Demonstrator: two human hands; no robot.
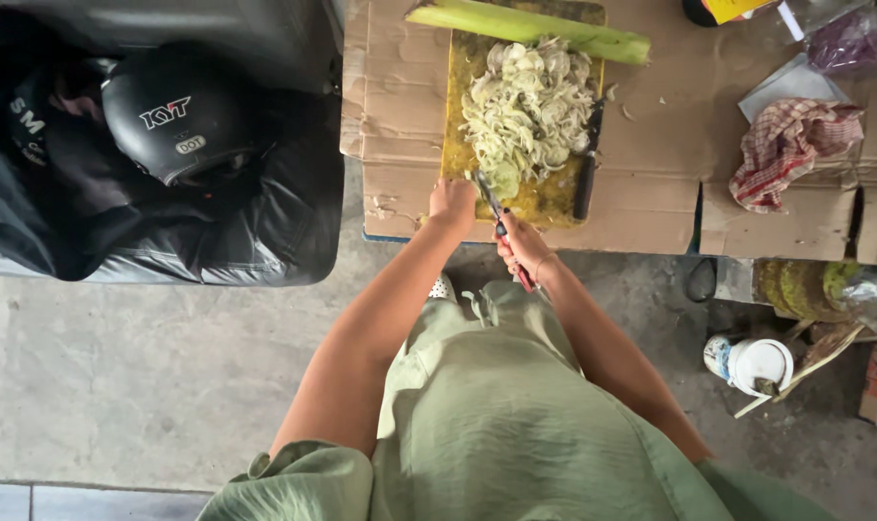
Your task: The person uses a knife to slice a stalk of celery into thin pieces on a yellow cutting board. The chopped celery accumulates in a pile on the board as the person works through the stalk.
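A yellow cutting board (455,145) lies on a cardboard-covered table (651,164). A heap of pale shredded vegetable (528,108) covers the board. A long green stalk (535,29) lies across its far end. My right hand (522,243) is shut on a knife with a red handle (503,227), its blade pointing at the near end of the heap. My left hand (453,205) rests at the board's near edge, fingers curled beside the blade; what it grips is hidden. A second dark knife (588,164) lies along the board's right side.
A red checked cloth (791,145) and a purple bag (858,39) lie on the table at right. A black helmet (178,121) sits on dark bags at left. A white lidded container (752,362) and sticks stand on the concrete floor at right.
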